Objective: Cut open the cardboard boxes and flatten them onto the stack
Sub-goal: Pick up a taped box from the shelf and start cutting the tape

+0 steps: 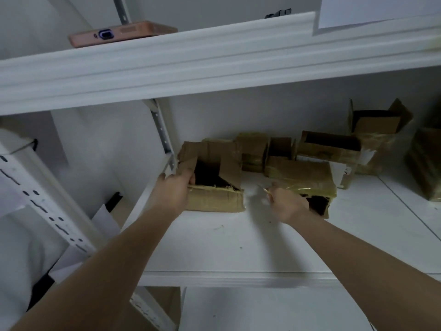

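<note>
Setting: white metal shelving against a pale wall; work surface is the middle shelf (pixel 238 247), dimly lit, frame somewhat blurred.
Upper shelf: pink-cased phone (pixel 121 33) lying flat near the front lip.
Task item: small open cardboard box (pixel 214 182) at the left end of the middle shelf, beside the slotted upright (pixel 164 139); top flaps raised, dark interior showing, front edge ragged with frayed tape.
Left hand (pixel 176 189): fingers curled over the box's near-left rim, gripping the wall by the opening; thumb side outward.
Right hand (pixel 288 206): closed around a thin pale blade or cutter (pixel 265 190), tip pointing toward the box; the tool is motion-blurred, exact type cannot be told. Hand is near the box, not touching it.
Other boxes: taped box (pixel 300 180) just behind the right hand; further open boxes (pixel 331 146) along the back and right, some wrapped in yellowish tape.
Stack: no flattened stack clearly visible here.
Handling (judgement): box looks light and empty; walls thin, will buckle if squeezed, so hold at a corner or rim where folds stiffen it. Tape glossy, probably slick.
Grip advice (judgement): keep holding fingers clear of the cut line; run the blade along taped seams.
Risk (judgement): light box may slide on the smooth shelf under blade pressure.
</note>
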`<state>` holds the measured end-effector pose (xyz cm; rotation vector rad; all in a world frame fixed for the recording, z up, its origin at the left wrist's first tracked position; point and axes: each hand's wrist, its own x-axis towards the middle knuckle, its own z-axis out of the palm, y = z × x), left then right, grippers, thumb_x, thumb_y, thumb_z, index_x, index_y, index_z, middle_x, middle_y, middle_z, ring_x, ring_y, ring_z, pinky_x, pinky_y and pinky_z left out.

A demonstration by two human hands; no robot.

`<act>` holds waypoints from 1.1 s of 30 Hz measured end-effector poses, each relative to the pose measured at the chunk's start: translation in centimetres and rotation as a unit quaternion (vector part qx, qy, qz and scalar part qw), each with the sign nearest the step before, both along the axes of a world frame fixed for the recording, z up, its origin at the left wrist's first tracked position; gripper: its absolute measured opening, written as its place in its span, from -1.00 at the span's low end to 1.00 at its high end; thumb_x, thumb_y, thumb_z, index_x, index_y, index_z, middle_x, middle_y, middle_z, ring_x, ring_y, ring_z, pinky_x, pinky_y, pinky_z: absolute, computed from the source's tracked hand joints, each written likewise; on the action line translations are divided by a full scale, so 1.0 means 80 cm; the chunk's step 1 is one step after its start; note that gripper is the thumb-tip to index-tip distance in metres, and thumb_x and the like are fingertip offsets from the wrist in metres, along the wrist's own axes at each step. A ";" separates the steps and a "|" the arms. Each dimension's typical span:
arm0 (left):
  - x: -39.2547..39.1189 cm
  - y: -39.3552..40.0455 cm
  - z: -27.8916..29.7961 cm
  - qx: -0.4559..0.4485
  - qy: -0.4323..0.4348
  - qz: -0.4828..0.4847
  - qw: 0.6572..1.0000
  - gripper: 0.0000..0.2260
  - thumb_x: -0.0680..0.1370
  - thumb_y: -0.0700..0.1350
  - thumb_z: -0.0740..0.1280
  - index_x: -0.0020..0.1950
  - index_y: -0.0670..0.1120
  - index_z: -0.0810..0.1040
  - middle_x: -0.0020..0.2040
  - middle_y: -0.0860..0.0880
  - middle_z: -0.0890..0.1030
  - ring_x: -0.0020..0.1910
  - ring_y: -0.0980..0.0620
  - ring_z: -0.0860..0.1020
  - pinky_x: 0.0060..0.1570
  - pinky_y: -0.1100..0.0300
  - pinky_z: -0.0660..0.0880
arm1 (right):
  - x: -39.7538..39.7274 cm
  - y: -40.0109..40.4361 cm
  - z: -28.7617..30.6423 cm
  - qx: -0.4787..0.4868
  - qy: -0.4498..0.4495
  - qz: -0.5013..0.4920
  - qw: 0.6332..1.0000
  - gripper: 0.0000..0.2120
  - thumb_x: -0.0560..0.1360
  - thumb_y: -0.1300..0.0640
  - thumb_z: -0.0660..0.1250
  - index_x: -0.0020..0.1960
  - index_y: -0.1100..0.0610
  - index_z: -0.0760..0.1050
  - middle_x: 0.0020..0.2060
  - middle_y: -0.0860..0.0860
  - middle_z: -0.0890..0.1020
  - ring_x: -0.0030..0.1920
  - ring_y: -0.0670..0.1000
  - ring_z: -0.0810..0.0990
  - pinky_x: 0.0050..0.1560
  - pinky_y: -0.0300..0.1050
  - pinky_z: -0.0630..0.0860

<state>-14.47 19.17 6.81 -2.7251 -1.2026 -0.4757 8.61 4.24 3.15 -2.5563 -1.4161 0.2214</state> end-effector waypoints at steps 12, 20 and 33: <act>0.121 -0.154 0.073 -0.025 0.006 -0.067 0.997 -0.70 0.58 -0.04 0.26 0.28 -0.05 0.34 0.07 -0.13 0.60 0.04 -0.19 0.58 -0.05 -0.03 0.53 | 0.109 -0.111 0.015 0.122 0.232 -0.079 0.962 -0.78 0.63 0.09 0.08 0.05 0.20 0.43 -0.23 0.15 0.56 -0.24 0.16 0.59 -0.14 0.07 0.56; 0.154 -0.184 0.112 -0.123 -0.005 0.071 0.990 -0.52 0.52 -0.04 0.35 0.42 -0.07 0.34 0.31 -0.15 0.49 0.25 -0.17 0.49 0.09 0.10 0.44 | 0.137 -0.155 0.043 0.222 0.340 -0.091 0.909 -0.78 0.65 0.06 0.04 0.09 0.15 0.41 -0.17 0.20 0.59 -0.26 0.16 0.60 -0.23 0.02 0.56; 0.178 -0.269 0.030 -0.189 0.128 -0.116 0.967 -0.19 0.45 0.40 0.21 0.58 0.17 -0.07 0.59 0.04 -0.13 0.55 0.00 -0.20 0.45 -0.28 -0.12 | 0.126 -0.158 0.019 0.197 0.411 -0.085 0.886 -0.84 0.61 0.16 0.12 -0.08 0.15 0.44 -0.14 0.18 0.56 -0.33 0.03 0.41 -0.40 -0.16 0.28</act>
